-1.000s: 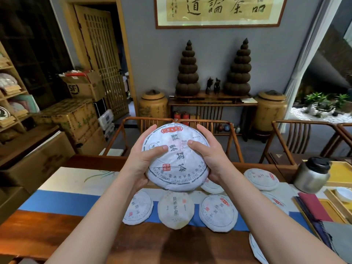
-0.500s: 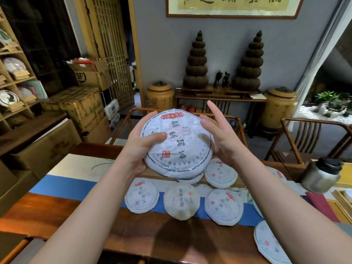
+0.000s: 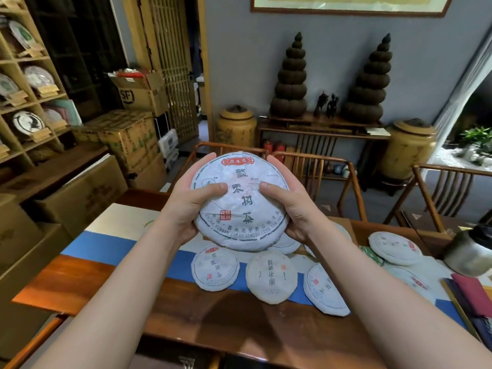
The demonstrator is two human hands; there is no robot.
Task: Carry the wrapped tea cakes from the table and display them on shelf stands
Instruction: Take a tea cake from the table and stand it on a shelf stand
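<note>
While both forearms reached out from the near edge of the view, the dark wooden table [image 3: 186,323] lay beneath them, crossed by a blue and white runner [image 3: 106,249]. On that runner sat a row of wrapped tea cakes — one at the left with a red label [image 3: 215,268], a plainer one [image 3: 271,276] just right of it, and a third [image 3: 323,290] partly hidden by the right forearm. Farther right lay another cake [image 3: 394,247], near a metal canister [image 3: 470,255] at the table's right end.

Above the table, held up in the air and facing the camera, was the large wrapped tea cake [image 3: 241,202]. The left hand [image 3: 191,206] clasped its left rim, thumb pressed on the front and fingers curled behind; the right hand [image 3: 290,206] gripped the right rim the same way.

Beyond it stood wooden chairs [image 3: 330,179] on the far side of the table. At the far left, a shelf unit [image 3: 40,99] showed tea cakes propped on small stands [image 3: 40,134], with cardboard boxes [image 3: 127,137] stacked beside it. Against the grey far wall, a console table [image 3: 322,126] carried two tall stacked gourd-shaped towers [image 3: 290,83] — flanked by two yellow lidded jars [image 3: 235,126].
</note>
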